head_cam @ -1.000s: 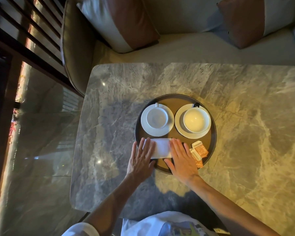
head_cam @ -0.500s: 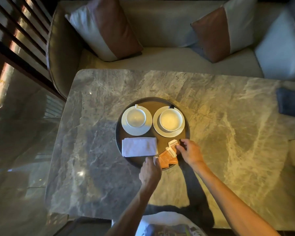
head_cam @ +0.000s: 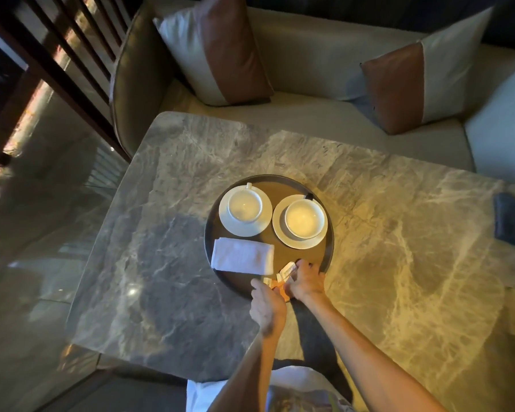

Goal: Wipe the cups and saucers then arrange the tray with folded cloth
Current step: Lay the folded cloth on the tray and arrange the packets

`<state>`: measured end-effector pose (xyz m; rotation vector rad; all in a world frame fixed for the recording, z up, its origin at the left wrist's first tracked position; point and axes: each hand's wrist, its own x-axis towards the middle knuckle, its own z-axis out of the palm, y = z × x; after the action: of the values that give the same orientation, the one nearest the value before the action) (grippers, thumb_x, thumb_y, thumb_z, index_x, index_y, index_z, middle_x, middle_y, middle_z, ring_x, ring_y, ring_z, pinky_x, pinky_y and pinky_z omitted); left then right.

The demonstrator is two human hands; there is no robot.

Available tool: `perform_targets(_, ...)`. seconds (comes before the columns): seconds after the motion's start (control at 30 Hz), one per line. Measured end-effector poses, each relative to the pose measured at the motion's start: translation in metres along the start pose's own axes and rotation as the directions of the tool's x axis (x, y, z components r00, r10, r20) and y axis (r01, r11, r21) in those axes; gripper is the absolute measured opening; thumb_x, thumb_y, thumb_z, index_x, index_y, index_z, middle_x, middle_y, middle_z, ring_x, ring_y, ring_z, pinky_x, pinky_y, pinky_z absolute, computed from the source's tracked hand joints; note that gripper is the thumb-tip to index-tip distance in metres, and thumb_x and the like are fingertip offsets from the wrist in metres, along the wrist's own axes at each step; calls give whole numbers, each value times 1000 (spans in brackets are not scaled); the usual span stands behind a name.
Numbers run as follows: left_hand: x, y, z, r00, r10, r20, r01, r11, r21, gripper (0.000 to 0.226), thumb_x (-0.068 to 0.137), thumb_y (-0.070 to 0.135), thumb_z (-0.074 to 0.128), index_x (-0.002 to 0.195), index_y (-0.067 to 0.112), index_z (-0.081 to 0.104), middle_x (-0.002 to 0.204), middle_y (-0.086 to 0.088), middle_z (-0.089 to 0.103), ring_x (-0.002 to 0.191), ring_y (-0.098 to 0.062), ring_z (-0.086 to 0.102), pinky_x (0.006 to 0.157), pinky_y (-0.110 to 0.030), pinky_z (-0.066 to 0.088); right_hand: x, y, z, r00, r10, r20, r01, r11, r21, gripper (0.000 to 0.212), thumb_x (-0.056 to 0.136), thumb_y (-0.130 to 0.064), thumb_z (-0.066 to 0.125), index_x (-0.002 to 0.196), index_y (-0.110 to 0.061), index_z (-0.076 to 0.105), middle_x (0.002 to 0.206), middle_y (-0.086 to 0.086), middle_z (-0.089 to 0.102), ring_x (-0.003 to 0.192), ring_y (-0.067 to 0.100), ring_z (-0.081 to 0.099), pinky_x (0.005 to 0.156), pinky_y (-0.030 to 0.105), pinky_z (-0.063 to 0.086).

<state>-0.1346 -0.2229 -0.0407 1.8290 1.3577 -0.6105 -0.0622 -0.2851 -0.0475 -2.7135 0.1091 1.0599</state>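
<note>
With the folded cloth (head_cam: 242, 256) released a second ago and left flat on the round tray (head_cam: 330, 248) below the cups, the sachets (head_cam: 283, 278) are now pinched by both hands' fingers (head_cam: 302, 267), suggesting final tidying.

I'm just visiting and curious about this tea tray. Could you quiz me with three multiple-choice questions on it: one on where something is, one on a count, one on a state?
1. Where on the tray does the folded cloth lie?
A. near-left part
B. under the cups
C. off on the sofa

2. How many cups stand on saucers?
A. one
B. two
C. four

3. What are the hands doing?
A. resting on the cloth
B. lifting a cup
C. handling the sachets

Answers: 1 A, it lies below the left cup. 2 B, left cup and right cup. 3 C, the left hand and right hand meet at the sachets.
</note>
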Motion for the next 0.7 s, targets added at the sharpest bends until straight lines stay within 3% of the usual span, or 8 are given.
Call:
perform_targets(0.1, 3, -6, 3, 1000, 14, -10, -15, 999, -47, 31, 93, 26, 61, 112, 21, 37, 114, -5, 65, 97, -25, 67, 81, -39, 55, 1, -1, 0, 997, 14, 73, -17, 999, 29, 56, 83, -17, 71, 132, -13, 44, 136, 15, 45, 126, 34, 46, 107, 42, 42)
perform_targets(0.23, 10, -13, 2, 997, 29, 71, -17, 987, -161, 30, 90, 30, 62, 115, 19, 49, 116, -6, 62, 99, -23, 65, 89, -41, 56, -1, 1, -2, 985, 74, 157, -112, 962, 249, 66, 73, -3, 76, 130, -16, 45, 132, 14, 43, 116, 32, 55, 92, 42, 55)
perform_targets(0.37, 13, -14, 5, 995, 9, 101, 10, 983, -185, 32, 90, 31, 61, 119, 19, 53, 123, -9, 46, 103, -26, 60, 94, -43, 56, -4, 4, -2, 982, 58, 182, -107, 956, 274, 71, 68, -5, 81, 130, -16, 48, 133, 11, 47, 117, 28, 56, 96, 37, 52)
perform_targets(0.43, 11, -15, 7, 995, 42, 86, -22, 976, -218, 27, 90, 27, 61, 115, 18, 55, 121, -7, 48, 98, -24, 61, 91, -41, 57, -4, 6, -2, 978, 29, 206, -86, 958, 273, 71, 69, -4, 81, 132, -12, 50, 133, 11, 53, 120, 27, 57, 98, 34, 50)
perform_targets(0.53, 8, -21, 6, 990, 105, 95, -71, 949, -306, 23, 89, 23, 64, 109, 17, 54, 109, -4, 63, 90, -17, 63, 85, -36, 59, -7, 11, -6, 970, -10, 244, -66, 950, 304, 60, 74, 1, 76, 129, -9, 54, 128, 10, 62, 114, 22, 60, 96, 34, 51)
perform_targets(0.7, 1, -24, -9, 969, 122, 213, 5, 856, -516, 38, 86, 15, 71, 114, 15, 46, 101, -1, 59, 88, -14, 58, 73, -25, 55, -21, 23, -15, 945, -101, 313, -34, 917, 397, 44, 83, -12, 75, 124, -11, 58, 120, 1, 66, 111, 19, 62, 93, 32, 49)
